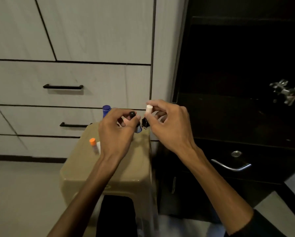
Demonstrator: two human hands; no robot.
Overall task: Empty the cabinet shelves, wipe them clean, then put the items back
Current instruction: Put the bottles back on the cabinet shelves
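Two hands hover over the tan stool [126, 168]: left hand [116, 134] pinches a black-capped item [131, 114], right hand [169, 124] a white cylinder [148, 109]; dark cabinet shelves [237, 100] at three o'clock look bare, so restocking seems next

- Left hand [116, 132]: forearm entering from 7 o'clock, fingers curled, pinching.
- Right hand [169, 124]: forearm entering from 5 o'clock, fingertips pinching, at 3 o'clock of the left.

Dim, soft indoor light; the open dark cabinet [237, 65] is nearly black, edges bend, and everything is slightly blurred.
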